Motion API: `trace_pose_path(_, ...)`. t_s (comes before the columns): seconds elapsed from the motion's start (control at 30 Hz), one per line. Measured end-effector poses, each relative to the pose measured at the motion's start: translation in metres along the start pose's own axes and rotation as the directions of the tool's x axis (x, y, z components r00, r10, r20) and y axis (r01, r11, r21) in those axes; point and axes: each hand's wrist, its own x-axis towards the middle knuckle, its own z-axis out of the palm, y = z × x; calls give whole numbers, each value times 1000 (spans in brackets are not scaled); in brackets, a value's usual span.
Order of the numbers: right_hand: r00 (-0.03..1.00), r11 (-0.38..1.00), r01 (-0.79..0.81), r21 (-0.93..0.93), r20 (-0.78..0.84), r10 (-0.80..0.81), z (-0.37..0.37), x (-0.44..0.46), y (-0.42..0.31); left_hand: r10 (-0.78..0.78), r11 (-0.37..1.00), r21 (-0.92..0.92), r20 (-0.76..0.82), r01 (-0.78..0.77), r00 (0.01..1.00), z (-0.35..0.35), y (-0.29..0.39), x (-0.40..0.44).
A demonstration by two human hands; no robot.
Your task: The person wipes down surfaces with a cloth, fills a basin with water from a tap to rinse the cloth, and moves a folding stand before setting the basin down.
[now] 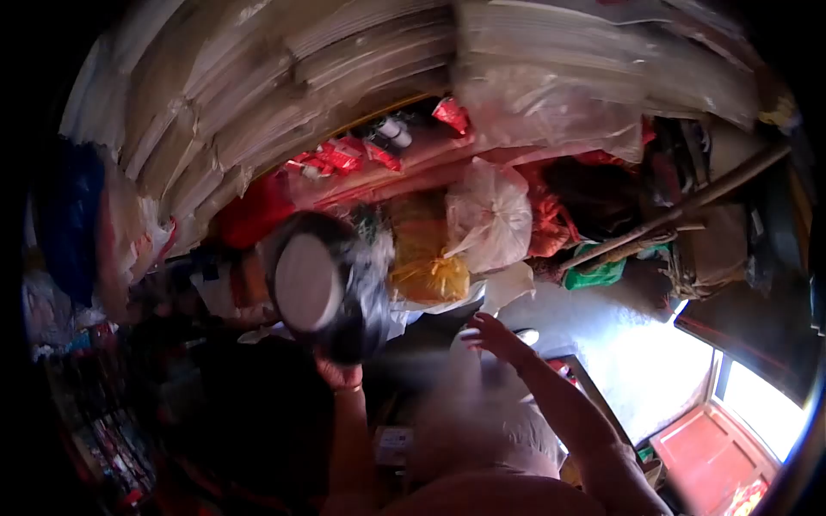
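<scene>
My left hand (pixel 341 371) grips the lower edge of a round dark object (pixel 357 297) with a pale disc on its face, like a pan or a wrapped roll; motion blurs it. My fingers there are partly hidden behind it. To the right, my right hand (pixel 490 335) is held out over the floor with its fingers apart and nothing in them. Just beyond the round object stand a yellow plastic bag (pixel 439 279) and a tied whitish plastic bag (pixel 495 211).
Stacks of plastic-wrapped flat bundles (pixel 361 60) fill the far side. A wooden pole (pixel 680 209) leans at the right, over a green bag (pixel 595 273). A reddish door panel (pixel 714 451) stands at the lower right, beside bright light. Red packets (pixel 340 155) lie on the shelf.
</scene>
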Motion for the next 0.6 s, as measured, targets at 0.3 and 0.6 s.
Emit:
trace_pose_path(0.3, 903, 558, -11, -830, -248, -351, 28, 143, -13, 121, 979, 174, -82, -106, 989, -10, 39, -121)
trace_pose_path(0.6, 914, 994, -107, -13, -396, 93, 26, 142, -35, -85, 995, 45, -136, 92, 987, -51, -34, -35)
